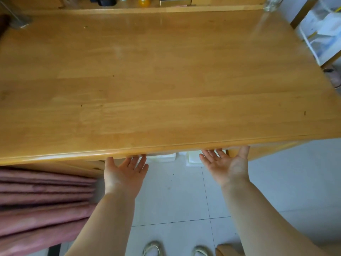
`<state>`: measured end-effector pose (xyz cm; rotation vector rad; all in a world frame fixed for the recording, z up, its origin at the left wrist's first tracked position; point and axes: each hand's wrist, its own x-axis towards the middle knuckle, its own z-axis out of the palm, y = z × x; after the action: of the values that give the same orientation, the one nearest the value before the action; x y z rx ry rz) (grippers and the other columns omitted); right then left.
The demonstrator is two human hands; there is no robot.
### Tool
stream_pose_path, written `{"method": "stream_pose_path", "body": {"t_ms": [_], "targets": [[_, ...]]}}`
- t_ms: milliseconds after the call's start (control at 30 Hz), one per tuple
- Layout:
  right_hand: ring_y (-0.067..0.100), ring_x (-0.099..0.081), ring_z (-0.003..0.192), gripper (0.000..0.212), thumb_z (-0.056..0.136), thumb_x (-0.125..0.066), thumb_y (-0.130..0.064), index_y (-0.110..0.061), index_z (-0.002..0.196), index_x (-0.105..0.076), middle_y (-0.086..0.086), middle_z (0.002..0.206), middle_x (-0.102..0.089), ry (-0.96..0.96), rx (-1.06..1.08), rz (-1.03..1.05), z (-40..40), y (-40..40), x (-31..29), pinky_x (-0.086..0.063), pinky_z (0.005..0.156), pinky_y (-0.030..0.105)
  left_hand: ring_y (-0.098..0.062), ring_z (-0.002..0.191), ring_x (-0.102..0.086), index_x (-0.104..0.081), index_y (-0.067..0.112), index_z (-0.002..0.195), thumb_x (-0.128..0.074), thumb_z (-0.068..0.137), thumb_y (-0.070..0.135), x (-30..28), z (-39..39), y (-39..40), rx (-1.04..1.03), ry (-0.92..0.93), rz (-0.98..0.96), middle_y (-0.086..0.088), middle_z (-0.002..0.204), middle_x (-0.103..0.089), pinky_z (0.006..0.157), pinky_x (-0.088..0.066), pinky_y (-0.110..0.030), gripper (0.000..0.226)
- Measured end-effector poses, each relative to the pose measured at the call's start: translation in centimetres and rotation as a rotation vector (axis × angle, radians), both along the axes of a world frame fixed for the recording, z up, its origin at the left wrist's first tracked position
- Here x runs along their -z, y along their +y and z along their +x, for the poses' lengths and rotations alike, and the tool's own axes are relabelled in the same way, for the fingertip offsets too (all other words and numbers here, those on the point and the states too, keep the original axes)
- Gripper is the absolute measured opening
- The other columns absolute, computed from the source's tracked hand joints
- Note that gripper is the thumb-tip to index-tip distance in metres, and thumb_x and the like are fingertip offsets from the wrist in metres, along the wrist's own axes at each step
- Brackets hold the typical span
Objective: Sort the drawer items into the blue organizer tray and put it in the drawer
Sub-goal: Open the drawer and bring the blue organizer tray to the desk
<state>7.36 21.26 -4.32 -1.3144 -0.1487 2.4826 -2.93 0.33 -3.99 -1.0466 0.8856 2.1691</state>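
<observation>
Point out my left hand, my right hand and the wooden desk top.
Left hand (127, 174): head view, on the upturned palm.
Right hand (227, 164): head view, on the upturned palm.
Light brown wooden desk top (166, 80): head view, on its bare middle.

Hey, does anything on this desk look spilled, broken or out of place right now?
Nothing stands out. The desk top shows only small dark specks, and both palm-up hands, left hand and right hand, reach under its front edge.

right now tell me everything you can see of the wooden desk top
The desk top is a broad slab of honey-coloured wood, its joined planks showing through a glossy finish with a few small dark specks. It lies flat, its rounded front edge nearest the camera. The left hand and right hand, palms up, reach under that edge with fingertips hidden. A raised wooden ledge runs along its far side.
</observation>
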Motion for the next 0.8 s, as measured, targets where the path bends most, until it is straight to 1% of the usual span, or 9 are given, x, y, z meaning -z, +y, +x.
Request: {"method": "stream_pose_path", "body": {"t_ms": [200, 300, 400, 500, 600, 667, 700, 767, 800], "targets": [[0.030, -0.056, 0.106, 0.089, 0.067, -0.055, -0.078, -0.011, 0.127, -0.050, 0.013, 0.119, -0.053, -0.003, -0.007, -0.007, 1.3, -0.4, 0.5, -0.043, 0.093, 0.040, -0.028, 0.142, -0.028, -0.028, 0.003, 0.146, -0.023, 0.094, 0.058, -0.4, 1.4, -0.7, 0.030, 0.005, 0.005, -0.010, 0.151, -0.035, 0.118, -0.016, -0.042, 0.075], [0.028, -0.058, 0.100, 0.081, 0.063, -0.055, -0.081, -0.010, 0.103, -0.053, 0.011, 0.106, -0.055, -0.031, -0.013, -0.019, 3.1, -1.2, 0.8, -0.042, 0.082, 0.033, -0.028, 0.142, -0.028, -0.028, 0.003, 0.146, -0.022, 0.094, 0.058, -0.3, 3.1, -1.5, 0.035, -0.018, -0.007, -0.011, 0.151, -0.035, 0.119, -0.015, -0.042, 0.076], [0.026, -0.058, 0.099, 0.083, 0.042, -0.069, -0.079, -0.012, 0.088, -0.052, 0.009, 0.096, -0.057, -0.043, -0.022, -0.056, 5.7, -2.4, 1.0, -0.040, 0.078, 0.030, -0.028, 0.142, -0.028, -0.028, 0.004, 0.146, -0.021, 0.094, 0.060, -0.1, 5.4, -2.5, 0.032, -0.053, -0.028, -0.012, 0.151, -0.035, 0.119, -0.014, -0.042, 0.077], [0.027, -0.058, 0.093, 0.105, 0.006, -0.083, -0.067, -0.011, 0.090, -0.053, 0.009, 0.091, -0.055, -0.043, 0.006, -0.073, 8.1, -3.5, 1.0, -0.041, 0.075, 0.032, -0.028, 0.142, -0.026, -0.028, 0.007, 0.147, -0.021, 0.093, 0.061, 0.0, 7.6, -3.7, 0.026, -0.092, -0.045, -0.012, 0.152, -0.034, 0.119, -0.014, -0.042, 0.077], [0.029, -0.056, 0.103, 0.127, -0.001, -0.084, -0.062, -0.011, 0.111, -0.053, 0.009, 0.105, -0.055, -0.070, 0.027, -0.075, 9.6, -4.4, 0.7, -0.043, 0.081, 0.039, -0.028, 0.142, -0.027, -0.027, 0.008, 0.147, -0.020, 0.094, 0.060, -0.1, 9.3, -4.7, 0.035, -0.097, -0.051, -0.012, 0.151, -0.034, 0.119, -0.014, -0.042, 0.075], [0.033, -0.053, 0.110, 0.131, 0.013, -0.086, -0.063, -0.011, 0.127, -0.049, 0.010, 0.117, -0.054, -0.061, 0.005, -0.064, 10.1, -4.5, 0.1, -0.039, 0.094, 0.045, -0.028, 0.141, -0.029, -0.028, 0.009, 0.147, -0.020, 0.096, 0.057, -0.2, 9.9, -4.9, 0.059, -0.077, -0.059, -0.013, 0.150, -0.037, 0.118, -0.017, -0.042, 0.070], [0.034, -0.050, 0.117, 0.123, 0.033, -0.082, -0.067, -0.011, 0.135, -0.042, 0.011, 0.122, -0.052, -0.070, -0.022, -0.063, 10.3, -4.5, -0.2, -0.035, 0.101, 0.047, -0.029, 0.138, -0.034, -0.029, 0.009, 0.147, -0.021, 0.098, 0.052, -0.3, 10.1, -4.8, 0.110, -0.066, -0.100, -0.015, 0.145, -0.042, 0.115, -0.023, -0.041, 0.066], [0.035, -0.044, 0.128, 0.091, 0.075, -0.052, -0.069, -0.012, 0.144, -0.032, 0.015, 0.130, -0.048, -0.156, -0.140, -0.016, 10.9, -4.4, -1.2, -0.032, 0.106, 0.046, -0.030, 0.115, -0.056, -0.044, 0.004, 0.138, -0.034, 0.101, 0.039, -0.8, 10.8, -4.5, 0.363, 0.014, -0.341, -0.016, 0.122, -0.060, 0.096, -0.042, -0.037, 0.052], [0.035, -0.048, 0.123, 0.076, 0.087, -0.041, -0.062, -0.008, 0.142, -0.035, 0.018, 0.130, -0.049, -0.244, -0.244, 0.056, 11.2, -4.4, -1.9, -0.037, 0.102, 0.044, -0.025, 0.098, -0.063, -0.054, 0.004, 0.128, -0.045, 0.097, 0.032, -1.5, 11.3, -4.3, 0.551, 0.112, -0.516, -0.011, 0.106, -0.067, 0.085, -0.047, -0.033, 0.043]]}}
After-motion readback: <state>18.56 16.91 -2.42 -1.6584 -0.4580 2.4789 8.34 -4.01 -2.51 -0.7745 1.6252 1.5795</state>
